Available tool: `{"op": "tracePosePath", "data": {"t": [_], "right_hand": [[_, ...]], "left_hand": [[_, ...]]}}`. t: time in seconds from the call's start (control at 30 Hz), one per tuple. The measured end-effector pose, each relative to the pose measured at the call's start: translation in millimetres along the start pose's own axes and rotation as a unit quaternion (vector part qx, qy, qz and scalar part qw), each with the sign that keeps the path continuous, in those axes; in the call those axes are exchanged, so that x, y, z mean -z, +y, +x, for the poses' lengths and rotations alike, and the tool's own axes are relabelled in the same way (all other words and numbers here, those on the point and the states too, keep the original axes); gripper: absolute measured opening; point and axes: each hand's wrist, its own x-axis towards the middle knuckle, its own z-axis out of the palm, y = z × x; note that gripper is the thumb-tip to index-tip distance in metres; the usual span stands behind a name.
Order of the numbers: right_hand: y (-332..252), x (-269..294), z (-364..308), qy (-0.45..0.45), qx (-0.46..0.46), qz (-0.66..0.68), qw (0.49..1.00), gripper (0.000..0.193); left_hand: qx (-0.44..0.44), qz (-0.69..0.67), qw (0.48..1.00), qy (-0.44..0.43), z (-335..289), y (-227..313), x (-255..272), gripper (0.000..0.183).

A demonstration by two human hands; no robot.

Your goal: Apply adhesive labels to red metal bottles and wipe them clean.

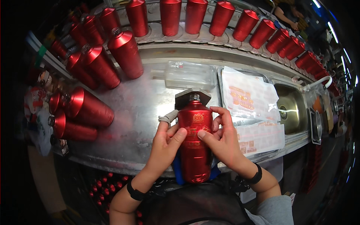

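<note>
A glossy red bottle [194, 159] with a clear threaded neck lies tilted in front of me, its base toward my body. Its neck end rests by a dark angular block [182, 99]. Gold lettering and a gold emblem mark its front. From the left side my left hand [165, 142] grips the bottle, its thumb against the lettering and one fingertip wrapped in a pale cover. My right hand [225, 140] holds the other side, thumb pressed on the lettering, fingers curled along the edge. The undersides of my fingers are partly hidden.
Several red bottles [125, 54] stand or lie on the metal table's left. More ride a curved conveyor [210, 39] at the back. A clear container [190, 77], printed transfer sheets [249, 97] on a tray and a sink [294, 108] lie beyond and right. Another person [288, 17] is far right.
</note>
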Motion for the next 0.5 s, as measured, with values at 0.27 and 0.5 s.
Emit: {"op": "tracePosePath", "data": {"t": [0.27, 0.5], "right_hand": [[-23, -20, 2, 0.054, 0.139, -0.217, 0.965, 0.073], [-31, -33, 4, 0.053, 0.122, -0.210, 0.969, 0.066]], "left_hand": [[0.024, -0.024, 0.999, -0.004, 2, 11, 12, 0.057], [0.015, -0.027, 1.000, 0.003, 1, 19, 19, 0.057]]}}
